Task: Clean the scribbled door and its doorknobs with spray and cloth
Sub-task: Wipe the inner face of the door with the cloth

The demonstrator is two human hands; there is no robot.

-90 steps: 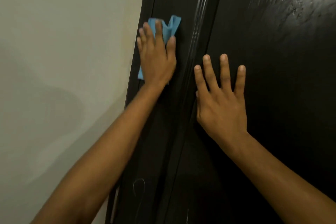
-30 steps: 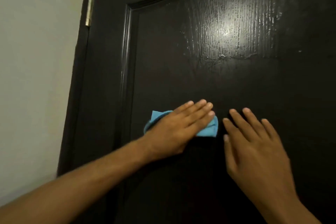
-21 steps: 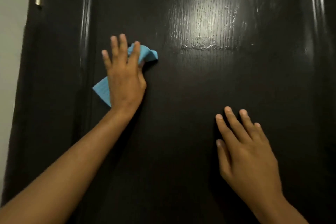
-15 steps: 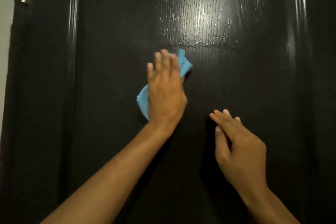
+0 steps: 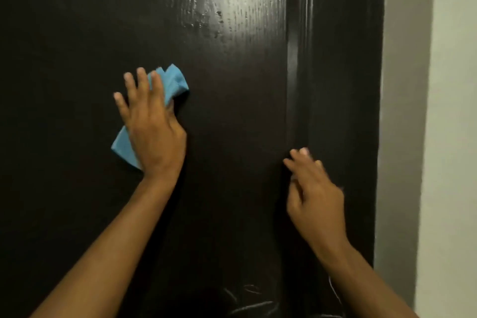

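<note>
Left hand (image 5: 152, 126), fingers straight, pressed blue cloth (image 5: 172, 83) flat on dark door (image 5: 77, 46), mid-panel. Right hand (image 5: 313, 196) blurred nr right edge, fingers loosely bent, holding nothing. Risk: chalk scribbles (image 5: 247, 302) at bottom edge probably get missed.

One dark door (image 5: 232, 85), with one raised vertical moulding (image 5: 299, 59) near its right edge; one blue cloth (image 5: 173, 82), a single crumpled piece showing above and below the hand that covers it; two bare hands, one left hand (image 5: 152, 131) and one right hand (image 5: 315, 196); two bare forearms; one patch of glare with wet streaks (image 5: 227, 13) high on the panel; one cluster of pale scribble lines (image 5: 247, 302) at the bottom edge, individual strokes too faint to count; one strip of light wall (image 5: 451, 111) at the right
</note>
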